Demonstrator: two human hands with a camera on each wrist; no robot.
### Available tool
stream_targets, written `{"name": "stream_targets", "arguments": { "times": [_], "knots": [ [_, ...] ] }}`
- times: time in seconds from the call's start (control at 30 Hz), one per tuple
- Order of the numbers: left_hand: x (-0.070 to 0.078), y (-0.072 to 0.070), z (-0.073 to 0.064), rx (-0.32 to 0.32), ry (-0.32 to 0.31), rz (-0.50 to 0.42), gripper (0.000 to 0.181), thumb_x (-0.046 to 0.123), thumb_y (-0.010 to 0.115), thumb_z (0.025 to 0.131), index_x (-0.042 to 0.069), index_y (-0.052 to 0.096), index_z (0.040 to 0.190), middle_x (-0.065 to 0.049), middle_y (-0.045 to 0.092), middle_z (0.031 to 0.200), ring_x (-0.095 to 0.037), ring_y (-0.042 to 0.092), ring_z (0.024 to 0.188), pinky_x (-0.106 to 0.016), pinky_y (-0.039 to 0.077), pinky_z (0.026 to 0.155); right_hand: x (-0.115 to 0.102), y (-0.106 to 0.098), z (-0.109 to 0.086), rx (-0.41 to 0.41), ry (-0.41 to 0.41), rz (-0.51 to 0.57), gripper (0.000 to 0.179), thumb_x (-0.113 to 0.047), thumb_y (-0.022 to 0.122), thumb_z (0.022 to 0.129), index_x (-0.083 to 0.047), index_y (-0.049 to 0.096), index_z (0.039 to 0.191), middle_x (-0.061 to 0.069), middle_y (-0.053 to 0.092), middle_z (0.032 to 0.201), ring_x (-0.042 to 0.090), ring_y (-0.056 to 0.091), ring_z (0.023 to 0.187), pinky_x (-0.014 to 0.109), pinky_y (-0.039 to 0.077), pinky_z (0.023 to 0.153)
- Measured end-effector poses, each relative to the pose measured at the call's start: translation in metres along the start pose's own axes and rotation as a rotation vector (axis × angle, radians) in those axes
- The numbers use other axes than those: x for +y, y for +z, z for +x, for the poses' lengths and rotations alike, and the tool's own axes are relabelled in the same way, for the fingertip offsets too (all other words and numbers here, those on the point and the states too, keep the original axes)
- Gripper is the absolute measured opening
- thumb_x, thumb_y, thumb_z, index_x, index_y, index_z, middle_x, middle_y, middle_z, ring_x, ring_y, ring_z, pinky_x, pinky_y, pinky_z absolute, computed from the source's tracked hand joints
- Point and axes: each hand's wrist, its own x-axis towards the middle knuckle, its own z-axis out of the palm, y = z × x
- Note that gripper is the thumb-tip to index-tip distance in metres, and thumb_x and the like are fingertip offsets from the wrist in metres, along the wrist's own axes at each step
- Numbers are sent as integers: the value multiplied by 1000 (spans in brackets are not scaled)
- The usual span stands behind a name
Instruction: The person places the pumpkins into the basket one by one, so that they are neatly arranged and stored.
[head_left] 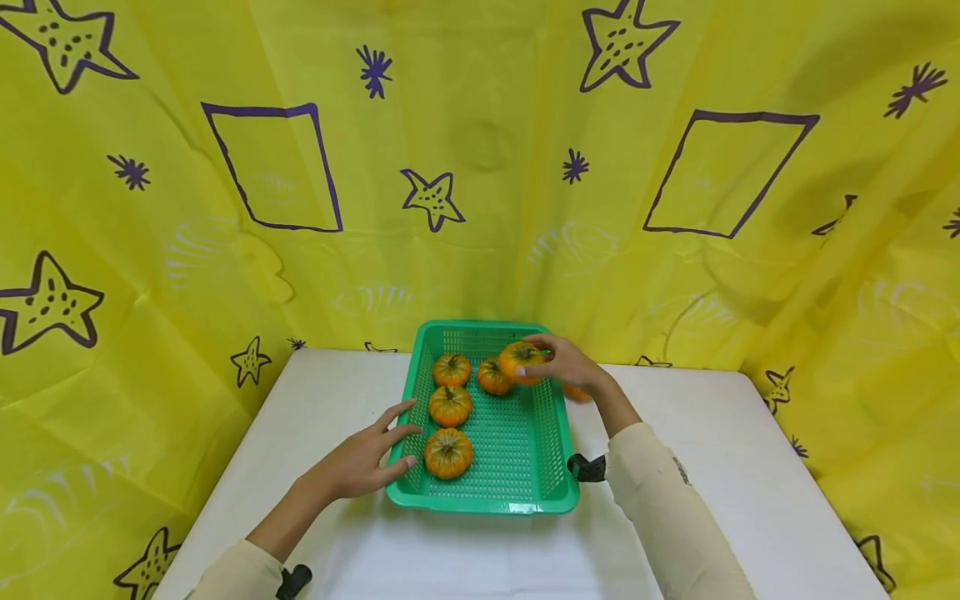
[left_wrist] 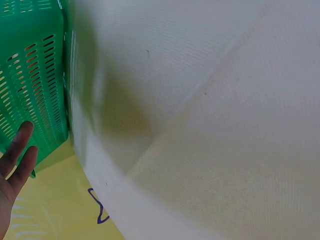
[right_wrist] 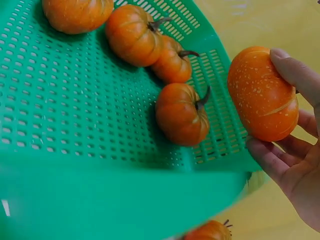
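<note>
My right hand (head_left: 566, 365) grips a small orange pumpkin (head_left: 521, 362) above the back right part of a green plastic basket (head_left: 495, 505). In the right wrist view, the thumb and fingers hold that pumpkin (right_wrist: 262, 94) from its sides. Inside the basket, a column of three pumpkins (head_left: 450, 406) runs along the left side, and one more pumpkin (head_left: 494, 377) sits near the back middle. My left hand (head_left: 363, 458) is at the basket's left side with its fingers spread; whether the fingertips touch the rim, I cannot tell.
Another pumpkin (head_left: 576, 392) lies outside the basket by its right wall, partly hidden by the right arm. The basket stands on a white table (head_left: 300, 433). A yellow patterned curtain (head_left: 480, 250) hangs behind the table and along both sides.
</note>
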Motion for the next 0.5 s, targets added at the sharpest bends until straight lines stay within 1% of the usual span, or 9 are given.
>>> {"name": "stream_targets", "arguments": {
  "times": [0.1, 0.23, 0.3, 0.37, 0.5],
  "knots": [
    [0, 0, 0, -4, -3, -4, 50, 45, 55, 101, 16, 55, 142, -5, 24, 166, -35, 62, 123, -54, 54, 91, -4, 5, 3, 4, 0, 21, 72, -30, 73, 93, -5, 41, 152, 23, 41, 152, 45, 50, 130, 54, 45, 105],
    [-1, 0, 1, -7, -3, -8, 51, 47, 54, 101, 16, 55, 142, -5, 23, 166, -35, 62, 122, -54, 54, 91, -5, 13, 6, -4, 27, 117, 69, -29, 73, 93, -7, 43, 151, 22, 39, 152, 43, 49, 130, 53, 45, 106],
    [-2, 1, 1, -8, -2, -5, 51, 48, 53, 101, 17, 55, 142, -5, 23, 166, -35, 62, 122, -53, 54, 91, -4, 16, 8, -11, 44, 145, 69, -29, 74, 92, -8, 44, 150, 21, 38, 152, 42, 47, 132, 53, 43, 107],
    [-3, 1, 1, -10, -1, -3, 51, 48, 53, 101, 17, 55, 142, -6, 23, 166, -35, 62, 122, -53, 54, 90, -3, 20, 9, -12, 53, 133, 69, -31, 75, 92, -8, 45, 149, 21, 39, 153, 42, 45, 134, 53, 43, 107],
    [-3, 1, 1, -12, -2, -5, 51, 48, 53, 101, 17, 55, 142, -6, 24, 166, -34, 63, 121, -53, 54, 90, -3, 26, 11, -13, 50, 67, 68, -30, 74, 91, -6, 46, 149, 23, 42, 152, 42, 45, 135, 53, 44, 106]
  ]
}}
